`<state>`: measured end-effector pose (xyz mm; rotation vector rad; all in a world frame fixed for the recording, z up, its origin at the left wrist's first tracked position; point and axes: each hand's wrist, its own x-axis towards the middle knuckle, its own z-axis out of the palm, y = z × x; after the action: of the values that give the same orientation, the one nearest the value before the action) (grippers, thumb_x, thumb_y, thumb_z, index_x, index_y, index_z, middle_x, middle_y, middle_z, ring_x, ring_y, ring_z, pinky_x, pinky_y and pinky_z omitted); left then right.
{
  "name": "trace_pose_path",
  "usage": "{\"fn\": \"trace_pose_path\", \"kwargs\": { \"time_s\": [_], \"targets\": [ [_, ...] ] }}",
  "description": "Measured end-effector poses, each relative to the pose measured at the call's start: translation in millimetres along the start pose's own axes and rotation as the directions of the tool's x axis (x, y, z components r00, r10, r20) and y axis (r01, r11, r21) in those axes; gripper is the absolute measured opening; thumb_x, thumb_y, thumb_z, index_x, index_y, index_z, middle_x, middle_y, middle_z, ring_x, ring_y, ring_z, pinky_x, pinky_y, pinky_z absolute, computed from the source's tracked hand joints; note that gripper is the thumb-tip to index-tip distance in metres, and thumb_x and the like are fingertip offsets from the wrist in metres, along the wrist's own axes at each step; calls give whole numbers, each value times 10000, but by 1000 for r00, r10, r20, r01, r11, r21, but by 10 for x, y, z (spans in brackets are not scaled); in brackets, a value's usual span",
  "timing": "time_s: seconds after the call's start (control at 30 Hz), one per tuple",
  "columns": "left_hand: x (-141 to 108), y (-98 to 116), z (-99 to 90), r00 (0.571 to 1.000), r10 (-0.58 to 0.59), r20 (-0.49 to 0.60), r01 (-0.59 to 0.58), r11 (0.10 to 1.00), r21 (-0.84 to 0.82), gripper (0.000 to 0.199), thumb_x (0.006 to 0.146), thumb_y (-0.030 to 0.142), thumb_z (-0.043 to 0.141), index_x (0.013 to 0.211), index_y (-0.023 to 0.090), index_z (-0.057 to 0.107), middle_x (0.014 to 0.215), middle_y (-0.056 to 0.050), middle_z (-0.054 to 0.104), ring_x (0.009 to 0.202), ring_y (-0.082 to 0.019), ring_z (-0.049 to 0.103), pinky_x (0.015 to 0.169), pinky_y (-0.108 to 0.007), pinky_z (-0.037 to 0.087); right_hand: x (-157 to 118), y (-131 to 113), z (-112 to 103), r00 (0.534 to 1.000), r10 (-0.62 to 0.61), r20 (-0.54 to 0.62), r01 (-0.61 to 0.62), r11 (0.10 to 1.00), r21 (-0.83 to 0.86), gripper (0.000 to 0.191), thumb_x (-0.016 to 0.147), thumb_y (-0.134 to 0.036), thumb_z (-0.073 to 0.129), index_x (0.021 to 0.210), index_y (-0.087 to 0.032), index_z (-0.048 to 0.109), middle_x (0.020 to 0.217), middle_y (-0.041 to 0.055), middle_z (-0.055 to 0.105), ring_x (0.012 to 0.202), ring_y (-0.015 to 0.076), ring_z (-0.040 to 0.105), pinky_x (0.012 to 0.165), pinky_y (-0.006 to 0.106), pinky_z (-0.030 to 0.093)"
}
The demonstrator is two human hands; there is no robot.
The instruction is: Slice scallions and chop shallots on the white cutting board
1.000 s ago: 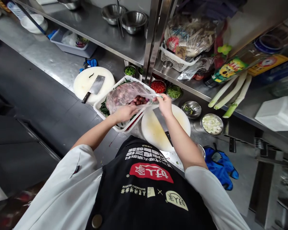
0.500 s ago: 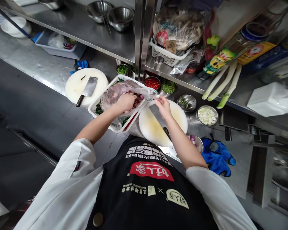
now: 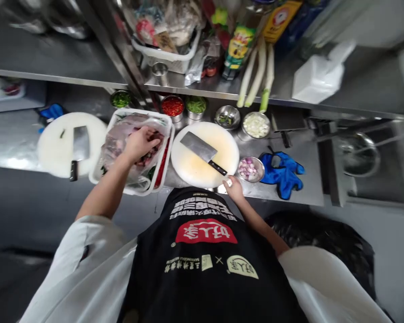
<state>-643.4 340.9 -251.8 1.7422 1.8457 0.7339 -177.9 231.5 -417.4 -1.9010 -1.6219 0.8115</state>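
Observation:
My left hand (image 3: 139,144) is in the plastic bag (image 3: 116,137) of dark reddish pieces, inside the white basket (image 3: 93,172). Its fingers curl over the pieces; whether they grip any is unclear. Between the thumb and fingers of my right hand (image 3: 234,189) is a small white piece (image 3: 229,182), just off the near right edge of the round cutting board (image 3: 188,168). A cleaver (image 3: 200,147) lies on that board with its black handle toward my right hand. Long red peppers (image 3: 161,168) show along the basket's right side.
At the left, another cleaver (image 3: 81,142) rests on a second round board (image 3: 50,148). Bowls of chopped red pepper (image 3: 173,106), white pieces (image 3: 256,124) and purple pieces (image 3: 251,169) surround the board. Blue gloves (image 3: 283,172) lie at the right; a metal shelf (image 3: 218,94) runs above.
The view has swung to the right. My right hand has left the bag's edge and come down to the board's near side, holding a small white piece. My left hand remains in the bag.

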Motion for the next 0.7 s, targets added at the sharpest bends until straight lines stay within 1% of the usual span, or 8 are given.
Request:
{"fn": "trace_pose_path", "kwargs": {
  "time_s": [0.1, 0.2, 0.27, 0.33, 0.4, 0.5, 0.6, 0.7],
  "targets": [
    [-318, 54, 14, 990, -27, -137, -44, 871, -489, 447, 856, 537, 843, 1091, 218, 637, 925, -46, 735, 818, -209, 709, 788, -345, 590, 56, 183, 56, 999, -46, 15, 48, 990, -134, 332, 872, -391, 615, 1123, -188, 695, 1256, 212, 732, 1224, 382, 649, 1136, 545, 497],
    [-656, 138, 243, 971, 35, -237, -183, 749, -637, 428, 872, 528, 854, 1101, 225, 656, 986, -42, 744, 839, -179, 712, 801, -319, 584, 200, 193, 193, 991, -96, 92, 121, 938, -326, 484, 882, -341, 605, 1310, -118, 641, 1375, 233, 669, 1298, 371, 604, 1159, 497, 464],
    [-852, 228, 565, 975, 121, -188, -206, 813, -544, 334, 891, 421, 848, 1108, 224, 687, 1037, -45, 761, 902, -182, 722, 869, -326, 579, 300, 118, 280, 983, -79, 164, 147, 876, -459, 569, 875, -291, 614, 1408, -93, 589, 1401, 236, 643, 1300, 368, 590, 1150, 468, 450],
    [-961, 315, 1003, 982, 186, -1, -175, 918, -355, 238, 905, 294, 806, 1114, 225, 714, 1068, -43, 775, 940, -193, 729, 898, -329, 571, 406, 5, 359, 978, -36, 204, 147, 812, -564, 603, 879, -237, 602, 1459, -82, 555, 1401, 240, 630, 1280, 371, 587, 1119, 453, 451],
    [-948, 365, 1490, 977, 149, 152, -132, 985, -114, 213, 899, 227, 780, 1105, 217, 728, 1096, -60, 777, 996, -226, 728, 922, -345, 562, 525, -127, 432, 971, -28, 237, 173, 769, -616, 600, 893, -177, 567, 1484, -76, 538, 1399, 245, 624, 1273, 370, 583, 1095, 444, 449],
    [-756, 347, 2129, 960, 35, 278, -83, 983, 161, 203, 951, 205, 708, 1151, 177, 731, 1149, -123, 760, 1092, -273, 711, 946, -366, 555, 703, -324, 515, 945, -69, 319, 260, 750, -609, 623, 885, -92, 534, 1508, -78, 512, 1392, 239, 629, 1267, 350, 583, 1091, 419, 439],
    [-549, 252, 2517, 955, 19, 295, -101, 958, 267, 226, 1024, 229, 630, 1218, 158, 723, 1225, -155, 732, 1172, -283, 679, 997, -378, 539, 807, -478, 500, 941, -39, 336, 252, 743, -620, 608, 862, -93, 564, 1467, -71, 512, 1379, 240, 637, 1244, 347, 601, 1058, 405, 455],
    [-465, 131, 2691, 964, 47, 262, -120, 955, 271, 253, 1058, 248, 597, 1253, 154, 726, 1266, -154, 709, 1227, -286, 649, 1043, -386, 526, 768, -546, 338, 951, 19, 310, 199, 730, -654, 541, 886, -153, 579, 1418, -70, 517, 1368, 255, 646, 1219, 349, 637, 1012, 405, 483]
  ]
}}
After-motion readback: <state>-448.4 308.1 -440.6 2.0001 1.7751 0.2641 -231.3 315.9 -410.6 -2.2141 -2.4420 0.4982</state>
